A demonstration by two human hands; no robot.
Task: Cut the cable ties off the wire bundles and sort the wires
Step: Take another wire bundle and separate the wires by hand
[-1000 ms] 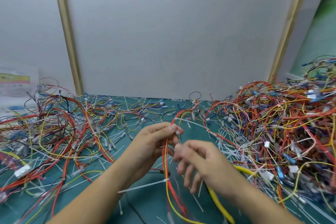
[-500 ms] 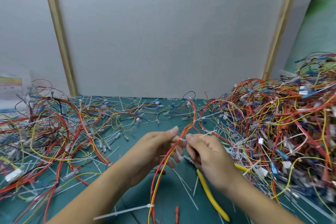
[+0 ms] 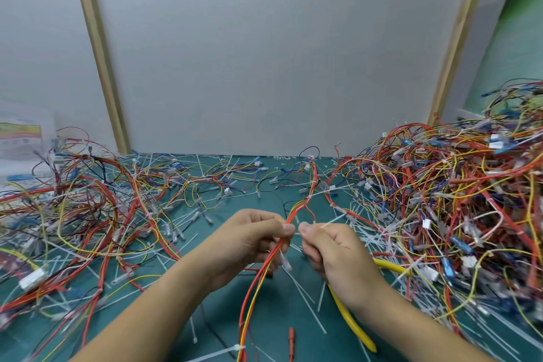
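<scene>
My left hand (image 3: 252, 239) pinches a red and yellow wire bundle (image 3: 258, 279) between thumb and forefinger above the green mat (image 3: 282, 311). The bundle runs from the frame's bottom edge up past my fingers toward the back wall. My right hand (image 3: 332, 250) pinches a thin white cable tie (image 3: 330, 221) right beside the bundle, thumb tip close to my left thumb. Another white tie (image 3: 219, 353) still circles the bundle near the bottom edge. Yellow-handled cutters (image 3: 351, 317) lie on the mat under my right wrist, partly hidden.
A tall tangled heap of wires (image 3: 458, 200) fills the right side. A flatter spread of loose wires (image 3: 76, 209) covers the left. Cut white ties (image 3: 302, 294) litter the mat. A grey wall panel (image 3: 264, 53) stands close behind.
The camera has drifted slightly. Both hands came together on the bundle and rose a little; my right hand now pinches a white tie next to my left thumb.
</scene>
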